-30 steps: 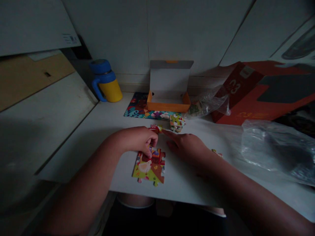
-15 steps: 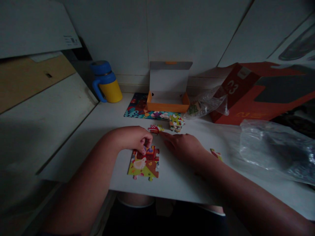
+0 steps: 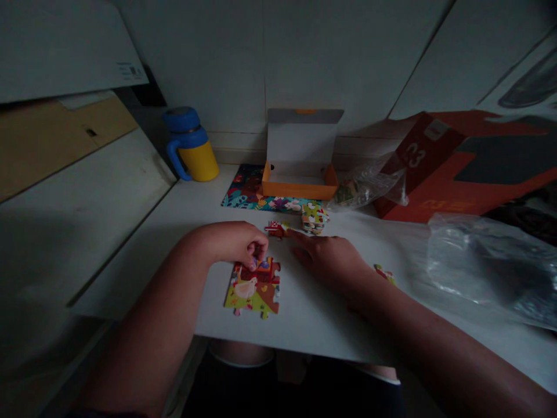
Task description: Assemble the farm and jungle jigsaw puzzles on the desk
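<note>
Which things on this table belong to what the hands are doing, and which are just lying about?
Part of the work: left hand, on the colourful cardboard jigsaw section; right hand, by the red barn jigsaw piece; stacked green-and-white jigsaw pieces.
Lying about: blue-and-yellow plastic mug; crumpled clear plastic bag; orange printed cardboard packaging.

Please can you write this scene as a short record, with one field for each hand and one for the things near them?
Left hand: fingertips on a part-built jigsaw puzzle
Right hand: on the white table, index finger nearest a red barn puzzle piece
Nearby: stack of puzzle pieces, open orange box
</note>
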A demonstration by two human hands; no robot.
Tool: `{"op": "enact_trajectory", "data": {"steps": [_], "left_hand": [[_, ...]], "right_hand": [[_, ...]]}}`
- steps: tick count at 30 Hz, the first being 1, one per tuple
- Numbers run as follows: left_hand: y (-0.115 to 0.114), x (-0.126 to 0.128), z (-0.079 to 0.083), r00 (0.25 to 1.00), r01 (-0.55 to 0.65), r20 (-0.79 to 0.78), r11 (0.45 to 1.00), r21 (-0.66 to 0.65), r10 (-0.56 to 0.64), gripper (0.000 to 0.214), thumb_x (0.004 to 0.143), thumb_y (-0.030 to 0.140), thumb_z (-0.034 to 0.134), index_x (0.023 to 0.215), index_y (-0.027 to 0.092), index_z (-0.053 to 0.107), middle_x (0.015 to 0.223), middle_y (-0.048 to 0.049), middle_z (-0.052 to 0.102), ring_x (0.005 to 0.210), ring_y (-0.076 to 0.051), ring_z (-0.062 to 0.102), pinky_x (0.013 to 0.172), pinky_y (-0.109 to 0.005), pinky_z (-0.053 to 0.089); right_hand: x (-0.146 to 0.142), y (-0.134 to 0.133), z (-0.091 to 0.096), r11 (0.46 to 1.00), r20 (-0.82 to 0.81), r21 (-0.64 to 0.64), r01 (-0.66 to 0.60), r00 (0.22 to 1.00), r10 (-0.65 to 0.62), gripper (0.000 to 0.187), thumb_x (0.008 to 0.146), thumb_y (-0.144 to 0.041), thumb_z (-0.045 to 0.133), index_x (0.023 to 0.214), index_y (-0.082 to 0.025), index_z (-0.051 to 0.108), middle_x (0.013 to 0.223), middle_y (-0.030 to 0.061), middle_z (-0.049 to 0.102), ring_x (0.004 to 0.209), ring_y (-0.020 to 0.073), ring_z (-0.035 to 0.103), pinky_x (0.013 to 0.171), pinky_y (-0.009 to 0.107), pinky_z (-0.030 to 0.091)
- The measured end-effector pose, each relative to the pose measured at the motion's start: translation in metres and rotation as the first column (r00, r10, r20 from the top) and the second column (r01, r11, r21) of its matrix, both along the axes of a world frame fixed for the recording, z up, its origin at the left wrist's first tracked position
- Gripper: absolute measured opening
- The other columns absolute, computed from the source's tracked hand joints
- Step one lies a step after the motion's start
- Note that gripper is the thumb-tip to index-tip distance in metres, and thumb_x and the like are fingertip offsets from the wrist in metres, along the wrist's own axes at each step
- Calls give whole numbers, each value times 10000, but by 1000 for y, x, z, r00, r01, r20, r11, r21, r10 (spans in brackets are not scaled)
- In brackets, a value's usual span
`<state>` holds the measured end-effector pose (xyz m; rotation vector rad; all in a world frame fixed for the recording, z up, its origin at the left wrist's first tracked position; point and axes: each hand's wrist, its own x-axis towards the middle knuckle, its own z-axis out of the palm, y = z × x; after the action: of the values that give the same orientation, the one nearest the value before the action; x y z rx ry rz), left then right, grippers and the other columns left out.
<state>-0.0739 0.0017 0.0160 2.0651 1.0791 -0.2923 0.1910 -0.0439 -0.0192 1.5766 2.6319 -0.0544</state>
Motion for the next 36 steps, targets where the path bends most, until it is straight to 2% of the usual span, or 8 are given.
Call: {"op": "enact_trajectory", "data": {"steps": [4,6,8,10,12,18,31,36], "left_hand": [[4,-6,3,1000,-1,-8,1000,8,1,139,784,188,777,918,223,774,755,33,693,695,-146,617,620,-261,384],[8,-6,2,999,-37,9,994,100,37,60,841,222,739,894,213,763,766,19,706,696,-147,615,625,-265,383],[13,-3,-2,991,-135,43,953,272,128,77,888,258,713,922,202,753,799,0,711,711,-152,610,636,-270,381],[19,1,-10,974,-227,86,875,428,211,155,895,299,736,1006,191,748,874,-22,719,753,-161,613,661,-274,390],[24,4,-19,966,-259,119,840,477,231,257,871,345,790,1067,185,743,933,-35,724,778,-166,612,680,-277,394],[31,9,-34,965,-255,155,895,366,211,125,922,276,741,980,169,762,880,-35,742,759,-158,606,675,-283,368],[24,18,-22,983,-117,161,978,174,89,141,910,294,745,983,178,777,826,-5,711,741,-146,611,690,-271,399],[21,19,-21,978,-67,205,986,153,34,122,931,244,710,1015,192,783,896,-6,735,775,-136,621,710,-257,411]], "right_hand": [[-1,1,0,1000,2,11,5,1000,-6,536,1118,-488,359,1625,-382,496,1097,99,843,855,293,809,694,357,548],[-1,1,1,1000,4,8,9,1000,-9,526,1114,-478,369,1609,-382,521,1089,96,844,858,294,808,700,361,548],[-1,0,1,1000,6,5,13,1000,-13,520,1112,-477,378,1599,-386,537,1073,95,846,844,294,806,689,359,541],[0,0,0,1000,8,8,17,1000,-17,521,1108,-482,385,1594,-385,546,1041,98,847,816,294,802,665,353,527],[2,0,-1,1000,3,8,12,1000,-12,529,1104,-484,387,1599,-379,542,1015,102,846,791,292,797,647,348,514],[6,0,1,1000,-31,-25,-7,999,6,528,1106,-474,365,1575,-350,574,992,103,844,793,296,799,643,352,512],[4,-2,4,999,-27,-25,37,999,-38,537,1087,-565,419,1449,-232,635,1015,143,836,827,314,798,644,337,468],[6,-2,6,999,-19,-54,1,1000,-2,627,1073,-635,418,1538,-236,549,1070,152,831,890,329,799,668,351,472]]}}
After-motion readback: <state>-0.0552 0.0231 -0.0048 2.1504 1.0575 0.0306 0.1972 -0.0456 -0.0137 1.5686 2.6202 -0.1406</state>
